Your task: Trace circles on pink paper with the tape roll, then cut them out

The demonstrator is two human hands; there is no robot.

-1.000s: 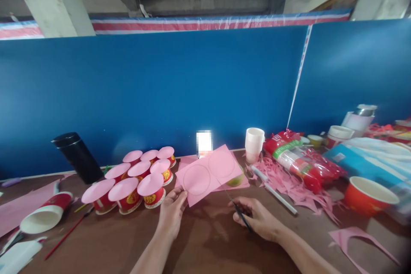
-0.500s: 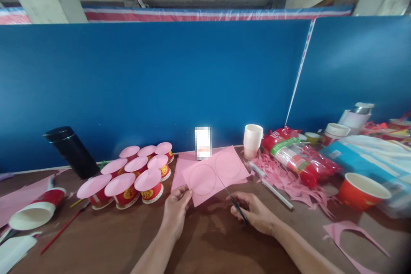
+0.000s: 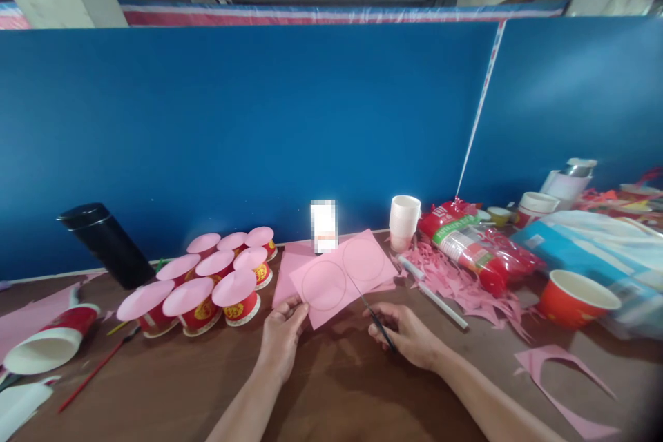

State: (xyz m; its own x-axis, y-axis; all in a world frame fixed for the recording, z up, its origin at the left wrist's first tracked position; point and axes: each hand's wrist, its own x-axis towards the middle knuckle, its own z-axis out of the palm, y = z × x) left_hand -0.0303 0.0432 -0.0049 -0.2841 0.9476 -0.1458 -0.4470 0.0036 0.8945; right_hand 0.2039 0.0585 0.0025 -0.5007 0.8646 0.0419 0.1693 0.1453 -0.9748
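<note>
My left hand [image 3: 282, 331] pinches the near left corner of a pink paper sheet [image 3: 342, 276] that has two circles drawn on it. The sheet is held just above the brown table [image 3: 170, 394]. My right hand [image 3: 407, 335] grips black scissors [image 3: 373, 314], whose blades reach into the sheet's near edge between the two circles. Another pink sheet [image 3: 290, 266] lies flat under it.
Several red paper cups topped with pink discs [image 3: 207, 283] stand at the left, beside a black flask [image 3: 106, 245] and a tipped red cup [image 3: 46, 342]. At the right are a white cup stack [image 3: 404, 221], a white marker [image 3: 432, 293], pink scraps [image 3: 466, 290], a packet of cups [image 3: 479, 252] and a red bowl [image 3: 577, 297].
The pink sheet has tilted flatter and the scissors' blades have moved up into its near edge. The view has shifted slightly downward and to the right.
</note>
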